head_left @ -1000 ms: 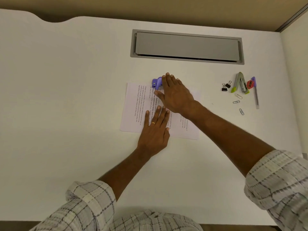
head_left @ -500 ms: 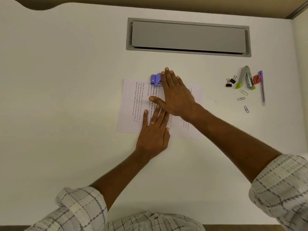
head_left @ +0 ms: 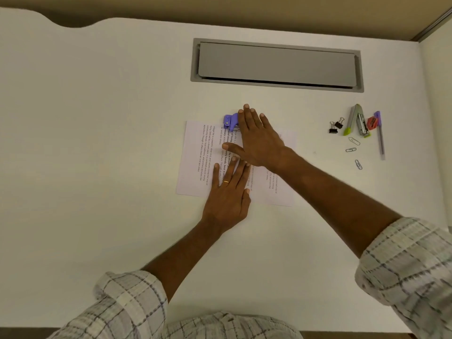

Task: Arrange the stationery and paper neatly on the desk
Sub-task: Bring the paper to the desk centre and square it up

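I look down on a white desk (head_left: 97, 143) with a grey cable hatch (head_left: 276, 64) set into its far side. Near the middle lies the printed paper (head_left: 198, 157), turned sideways so its lines of text run away from me. My left hand (head_left: 228, 194) lies flat on the near half of the sheet, fingers straight and together, gripping nothing. My right hand (head_left: 259, 140) lies flat on the far half, fingers extended and thumb spread toward the left; its fingertips rest on a purple stapler (head_left: 230, 122) that sits at the sheet's far edge. Both plaid sleeves (head_left: 411, 270) are rolled back from the forearms. Well apart to the right sits the rest of the stationery: a grey and green stapler (head_left: 357, 121), a purple pen (head_left: 380, 138), a red sharpener (head_left: 372, 123) between those two, two black binder clips (head_left: 335, 126), and three paper clips (head_left: 354, 150) scattered just nearer to me.
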The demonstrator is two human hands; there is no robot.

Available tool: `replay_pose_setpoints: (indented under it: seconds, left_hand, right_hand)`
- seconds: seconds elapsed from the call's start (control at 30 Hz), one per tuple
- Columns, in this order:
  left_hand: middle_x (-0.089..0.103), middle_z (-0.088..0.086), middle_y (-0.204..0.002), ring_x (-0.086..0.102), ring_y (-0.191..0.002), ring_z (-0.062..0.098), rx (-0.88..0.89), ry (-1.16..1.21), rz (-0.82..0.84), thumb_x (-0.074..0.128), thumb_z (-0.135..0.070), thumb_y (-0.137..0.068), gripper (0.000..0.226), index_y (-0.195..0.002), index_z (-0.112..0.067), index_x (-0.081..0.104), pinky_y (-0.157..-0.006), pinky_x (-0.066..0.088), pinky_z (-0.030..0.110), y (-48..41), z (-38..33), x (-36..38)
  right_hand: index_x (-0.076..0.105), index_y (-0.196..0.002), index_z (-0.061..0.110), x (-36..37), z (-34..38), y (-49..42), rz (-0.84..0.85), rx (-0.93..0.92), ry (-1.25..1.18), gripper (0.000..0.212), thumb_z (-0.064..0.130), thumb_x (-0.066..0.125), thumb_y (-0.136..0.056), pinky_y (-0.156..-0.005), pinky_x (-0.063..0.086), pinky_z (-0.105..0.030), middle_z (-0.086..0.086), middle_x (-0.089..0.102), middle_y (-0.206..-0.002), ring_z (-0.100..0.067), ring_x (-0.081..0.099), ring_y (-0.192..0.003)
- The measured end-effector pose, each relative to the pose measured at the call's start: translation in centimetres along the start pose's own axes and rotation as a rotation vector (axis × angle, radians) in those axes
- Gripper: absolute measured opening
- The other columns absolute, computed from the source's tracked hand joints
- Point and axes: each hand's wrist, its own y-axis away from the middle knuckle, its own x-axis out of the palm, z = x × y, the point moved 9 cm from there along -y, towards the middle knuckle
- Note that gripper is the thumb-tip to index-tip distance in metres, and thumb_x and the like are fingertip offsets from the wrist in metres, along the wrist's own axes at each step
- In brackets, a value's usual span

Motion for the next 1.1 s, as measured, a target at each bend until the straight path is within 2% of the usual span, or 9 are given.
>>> replay_pose_setpoints:
  seconds: [0.2, 0.3, 0.4, 0.6, 0.73, 0.8, 0.83, 0.9, 1.1]
  left_hand:
    - [0.019, 0.005, -0.17, 0.013, -0.159, 0.021, -0.087, 0.304, -0.097, 0.029, -0.034, -0.104, 0.062, -0.161, -0.012, 0.023, -0.129, 0.011, 0.053, 0.2, 1.0, -1.8]
    - [0.033, 0.005, -0.166, 0.023, -0.157, 0.02, -0.196, 0.466, -0.26, 0.042, -0.024, -0.103, 0.055, -0.157, -0.013, 0.035, -0.129, 0.018, 0.047, 0.8, 2.9, -4.7]
    - [0.045, 0.007, -0.156, 0.037, -0.147, 0.022, -0.407, 0.552, -0.412, 0.054, -0.02, -0.098, 0.054, -0.15, -0.011, 0.044, -0.123, 0.032, 0.041, 1.7, 6.9, -7.1]
    - [0.04, 0.012, -0.156, 0.037, -0.143, 0.032, -0.744, 0.557, -0.284, 0.059, -0.03, -0.098, 0.062, -0.152, -0.008, 0.037, -0.116, 0.037, 0.049, 1.6, 13.5, -7.3]
    - [0.043, 0.014, -0.15, 0.048, -0.136, 0.033, -0.731, 0.619, -0.241, 0.062, -0.033, -0.097, 0.06, -0.149, -0.008, 0.043, -0.111, 0.047, 0.05, 0.9, 14.5, -7.5]
    - [0.044, 0.014, -0.148, 0.05, -0.134, 0.034, -0.742, 0.609, -0.217, 0.065, -0.032, -0.096, 0.059, -0.146, -0.007, 0.046, -0.111, 0.048, 0.048, 0.6, 14.7, -7.8]
    - [0.044, 0.014, -0.147, 0.051, -0.133, 0.034, -0.755, 0.62, -0.213, 0.066, -0.032, -0.096, 0.059, -0.146, -0.008, 0.047, -0.11, 0.048, 0.047, 0.6, 14.9, -8.0]
    - [0.045, 0.014, -0.145, 0.055, -0.129, 0.032, -0.785, 0.658, -0.212, 0.068, -0.031, -0.095, 0.058, -0.145, -0.008, 0.048, -0.108, 0.049, 0.043, 0.5, 15.3, -8.2]
    - [0.061, 0.014, -0.139, 0.062, -0.122, 0.031, -0.872, 0.782, -0.252, 0.073, -0.024, -0.092, 0.052, -0.138, -0.005, 0.057, -0.093, 0.047, 0.029, 0.8, 15.8, -8.8]
  right_hand:
    - [0.003, -0.159, 0.008, -2.3, -1.4, 2.7, -0.107, 0.011, -0.288, 0.082, 0.057, 0.033, -0.101, -0.125, 0.003, -0.038, -0.009, -0.002, -0.167, -0.022, 0.001, -0.155]
    - [0.014, -0.158, 0.008, -2.5, -5.3, 6.1, -0.295, 0.219, -0.489, 0.072, 0.048, 0.039, -0.103, -0.121, 0.012, -0.032, -0.01, 0.013, -0.166, -0.023, 0.013, -0.153]
    - [0.033, -0.151, 0.004, -0.3, -9.6, 9.4, -0.359, 0.46, -0.574, 0.063, 0.039, 0.049, -0.102, -0.116, 0.03, -0.042, -0.019, 0.04, -0.153, -0.034, 0.038, -0.141]
    - [0.052, -0.136, 0.009, 3.4, -12.6, 12.1, -0.328, 0.736, -0.962, 0.052, 0.038, 0.062, -0.094, -0.094, 0.044, -0.033, -0.008, 0.061, -0.123, -0.025, 0.057, -0.112]
    - [0.062, -0.104, 0.022, 4.7, -13.0, 11.0, -0.274, 0.769, -1.171, 0.034, 0.044, 0.069, -0.079, -0.074, 0.046, -0.033, 0.001, 0.056, -0.093, -0.017, 0.049, -0.079]
    - [0.062, -0.103, 0.019, 4.6, -13.2, 11.1, -0.289, 0.791, -1.242, 0.028, 0.034, 0.073, -0.083, -0.068, 0.043, -0.031, -0.001, 0.056, -0.092, -0.018, 0.049, -0.079]
    - [0.061, -0.094, 0.017, 4.4, -13.0, 11.2, -0.291, 0.8, -1.287, 0.017, 0.026, 0.073, -0.086, -0.062, 0.041, -0.029, -0.002, 0.054, -0.086, -0.019, 0.049, -0.075]
    - [0.05, -0.07, 0.016, 4.2, -13.0, 11.2, -0.261, 0.794, -1.357, 0.028, 0.012, 0.07, -0.089, -0.052, 0.033, -0.027, -0.004, 0.046, -0.071, -0.018, 0.045, -0.061]
    - [0.056, -0.078, 0.007, 4.2, -13.8, 11.9, -0.233, 0.882, -1.394, 0.017, 0.001, 0.067, -0.089, -0.052, 0.033, -0.028, -0.007, 0.044, -0.067, -0.016, 0.038, -0.056]
